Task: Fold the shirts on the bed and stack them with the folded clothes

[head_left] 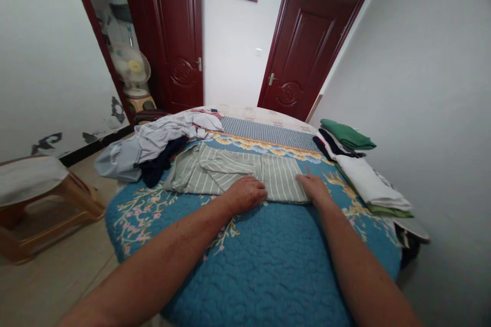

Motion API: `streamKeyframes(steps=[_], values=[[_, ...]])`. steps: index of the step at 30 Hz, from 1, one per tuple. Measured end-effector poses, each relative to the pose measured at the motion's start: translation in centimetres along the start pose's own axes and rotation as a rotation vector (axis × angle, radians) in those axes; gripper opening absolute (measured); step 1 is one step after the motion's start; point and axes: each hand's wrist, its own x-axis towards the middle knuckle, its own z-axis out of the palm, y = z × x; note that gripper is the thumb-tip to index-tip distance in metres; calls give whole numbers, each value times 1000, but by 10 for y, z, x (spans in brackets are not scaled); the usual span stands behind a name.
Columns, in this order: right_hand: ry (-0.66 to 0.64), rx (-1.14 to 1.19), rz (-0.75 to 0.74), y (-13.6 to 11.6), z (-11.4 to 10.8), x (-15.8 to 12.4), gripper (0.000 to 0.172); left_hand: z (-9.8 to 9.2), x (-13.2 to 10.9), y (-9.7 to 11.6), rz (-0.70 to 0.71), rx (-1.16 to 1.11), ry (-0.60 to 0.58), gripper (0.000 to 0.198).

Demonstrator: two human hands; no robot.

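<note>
Matt cloth garment, rough quilted cover

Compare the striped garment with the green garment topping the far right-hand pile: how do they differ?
The striped garment has white lines on grey-green; the green garment looks plain. The striped garment lies long and partly rumpled; the green garment is folded small, atop other clothes. Both are cloth.
</note>
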Motion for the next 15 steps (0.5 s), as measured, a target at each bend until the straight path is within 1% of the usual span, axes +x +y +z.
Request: streamKeyframes(steps=[2, 3, 5, 7, 9, 12, 15], values=[[-125, 177, 126, -3, -2, 8, 36, 0, 0, -1, 4, -1, 11, 19], [-166, 254, 169, -5, -2, 10, 34, 0, 0, -2, 6, -2, 15, 19], [-187, 372, 182, -6, 0, 11, 29, 0, -1, -2, 6, -7, 17, 20], [-164, 431, 155, -6, 1, 10, 26, 0, -2, -2, 3, -13, 15, 19], [-128, 437, 129, -4, 0, 9, 26, 0, -1, -1, 0, -13, 5, 19], [-79, 386, 90, 3, -7, 11, 27, 0, 3, 4, 0, 1, -20, 17], [-26, 308, 34, 14, -19, 16, 27, -3, 5, 10, 26, 6, -24, 16]])
